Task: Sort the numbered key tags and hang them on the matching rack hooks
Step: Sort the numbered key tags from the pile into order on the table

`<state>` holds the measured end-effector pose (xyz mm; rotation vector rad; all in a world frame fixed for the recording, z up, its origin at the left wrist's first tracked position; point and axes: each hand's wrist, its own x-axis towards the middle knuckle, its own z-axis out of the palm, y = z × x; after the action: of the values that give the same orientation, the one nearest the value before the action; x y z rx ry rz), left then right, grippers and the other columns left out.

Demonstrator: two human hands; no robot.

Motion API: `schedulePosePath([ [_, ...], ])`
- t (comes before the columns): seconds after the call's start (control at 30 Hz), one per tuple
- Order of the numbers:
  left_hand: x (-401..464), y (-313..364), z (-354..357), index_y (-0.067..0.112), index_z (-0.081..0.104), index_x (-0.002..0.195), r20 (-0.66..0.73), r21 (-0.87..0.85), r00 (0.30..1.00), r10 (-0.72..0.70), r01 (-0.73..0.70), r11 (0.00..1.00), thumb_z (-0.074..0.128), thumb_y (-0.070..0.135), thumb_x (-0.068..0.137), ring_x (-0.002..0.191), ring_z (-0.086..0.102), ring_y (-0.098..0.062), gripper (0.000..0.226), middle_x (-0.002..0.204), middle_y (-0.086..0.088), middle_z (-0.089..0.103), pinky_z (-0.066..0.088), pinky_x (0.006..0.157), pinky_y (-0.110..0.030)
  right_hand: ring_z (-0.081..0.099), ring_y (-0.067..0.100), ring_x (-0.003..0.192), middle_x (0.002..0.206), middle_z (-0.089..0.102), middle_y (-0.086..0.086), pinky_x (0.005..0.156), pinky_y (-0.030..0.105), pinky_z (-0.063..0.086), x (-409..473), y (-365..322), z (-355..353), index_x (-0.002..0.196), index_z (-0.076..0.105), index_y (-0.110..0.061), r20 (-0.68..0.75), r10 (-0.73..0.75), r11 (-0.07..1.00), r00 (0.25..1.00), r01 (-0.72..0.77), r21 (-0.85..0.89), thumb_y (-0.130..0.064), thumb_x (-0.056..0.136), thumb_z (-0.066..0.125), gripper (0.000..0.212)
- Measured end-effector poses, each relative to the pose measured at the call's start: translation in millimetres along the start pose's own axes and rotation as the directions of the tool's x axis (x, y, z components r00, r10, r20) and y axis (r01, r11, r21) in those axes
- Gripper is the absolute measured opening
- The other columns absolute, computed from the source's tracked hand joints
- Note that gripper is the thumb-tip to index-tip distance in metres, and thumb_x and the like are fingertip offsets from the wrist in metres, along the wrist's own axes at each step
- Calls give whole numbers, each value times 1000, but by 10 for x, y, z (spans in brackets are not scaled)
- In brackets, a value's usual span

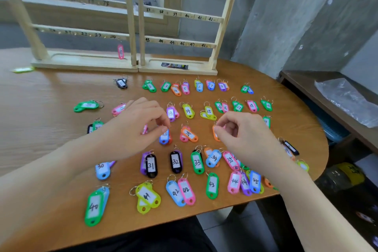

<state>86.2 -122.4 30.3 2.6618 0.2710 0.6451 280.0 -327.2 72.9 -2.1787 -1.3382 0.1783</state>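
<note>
1. Wooden table (pixel 51 92), rounded at the right end. The near edge runs diagonally from lower left up to the right, and tags 40 to 45 lie close to it.
2. Key tags are laid in number-ordered rows, mostly in overlapping pairs. Single digits are farthest, then the teens, twenties, thirties and forties nearest.
3. Left hand (pixel 135 127): thumb and forefinger are curled, pinching the ring end of a blue tag (pixel 164 137) that lies over an orange one. Its number is blurred.
4. Right hand (pixel 241 131): fingers are curled, pinching an orange tag (pixel 215 134) at its top. Most of this tag is hidden by the hand.
5. The orange 24 tag (pixel 189 134) lies between the two hands, touching neither.
6. Two wooden racks (pixel 141 32) stand side by side at the far table edge. The right one has rails numbered 31–48.
7. One pink tag (pixel 120 51) hangs from the left rack's lowest rail, at its right end.
8. Bare wood lies open left of the tags, between the green tag (pixel 87 106) and the left rack's base.
9. A dark packet (pixel 174 65) lies on the right rack's base.
</note>
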Motion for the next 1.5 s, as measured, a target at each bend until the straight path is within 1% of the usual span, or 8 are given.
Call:
schedulePosePath([
  [0.33, -1154, -976, -781, 31, 66, 88, -193, 12, 896, -400, 409, 912, 49, 46, 87, 87, 49, -7, 23, 86, 14, 58, 44, 84, -36, 56, 7, 65, 64, 59, -9, 67, 35, 51, 810, -1279, 743, 88, 65, -27, 211, -307, 950, 928, 311, 11, -37, 93, 65, 12],
  [0.43, -1481, -1316, -1004, 29, 66, 88, -258, -12, 800, -542, 559, 829, 62, 29, 91, 83, 51, -9, 5, 84, 7, 58, 45, 77, -31, 57, 6, 66, 66, 61, -10, 67, 33, 50, 1018, -1681, 1078, 88, 66, -25, 282, -367, 930, 887, 362, 72, -36, 91, 65, 12],
  [0.57, -1671, -1844, -1268, 25, 63, 90, -441, -82, 618, -650, 694, 715, 69, 1, 89, 72, 52, -19, 25, 79, 3, 55, 38, 66, -11, 57, 8, 74, 72, 63, -9, 66, 31, 48, 1383, -2075, 1571, 87, 67, -25, 350, -407, 912, 844, 394, 111, -35, 91, 63, 12],
  [0.63, -1665, -2089, -1391, 22, 61, 95, -483, -86, 553, -679, 742, 665, 68, 2, 89, 73, 50, -19, 22, 84, 1, 54, 39, 69, -14, 58, 9, 74, 73, 62, -9, 68, 32, 49, 1567, -2228, 1838, 86, 67, -24, 355, -421, 906, 834, 406, 121, -31, 92, 62, 10],
  [0.77, -1603, -2479, -1559, 19, 61, 109, -557, -69, 425, -714, 833, 550, 73, 22, 88, 98, 53, -24, 25, 92, 2, 56, 48, 88, -42, 59, 15, 83, 83, 61, -10, 73, 34, 48, 1915, -2555, 2292, 99, 67, -21, 357, -451, 891, 818, 438, 120, -22, 98, 52, 15],
  [0.87, -1538, -2627, -1646, 18, 66, 118, -562, -81, 349, -750, 879, 470, 75, 34, 85, 109, 54, -26, 38, 104, 0, 51, 48, 93, -39, 60, 20, 103, 109, 66, 0, 88, 35, 50, 2244, -2773, 2539, 114, 67, -19, 353, -471, 879, 808, 466, 106, -17, 100, 46, 25],
  [1.2, -1551, -2650, -1660, 26, 74, 112, -557, -75, 388, -734, 857, 510, 76, 42, 83, 102, 46, -16, 33, 100, 7, 47, 44, 92, -32, 57, 34, 120, 137, 55, 7, 95, 44, 49, 2893, -3252, 3197, 150, 44, -19, 369, -535, 774, 760, 616, -148, -34, 108, 39, 45],
  [1.5, -1552, -2691, -1610, 24, 74, 118, -575, -89, 367, -731, 860, 502, 70, 36, 92, 101, 42, -13, 28, 100, 8, 47, 41, 92, -28, 65, 31, 101, 106, 69, 8, 83, 42, 54, 2902, -3240, 3338, 108, 67, -13, 345, -531, 751, 774, 619, -232, -31, 107, 42, 30],
])
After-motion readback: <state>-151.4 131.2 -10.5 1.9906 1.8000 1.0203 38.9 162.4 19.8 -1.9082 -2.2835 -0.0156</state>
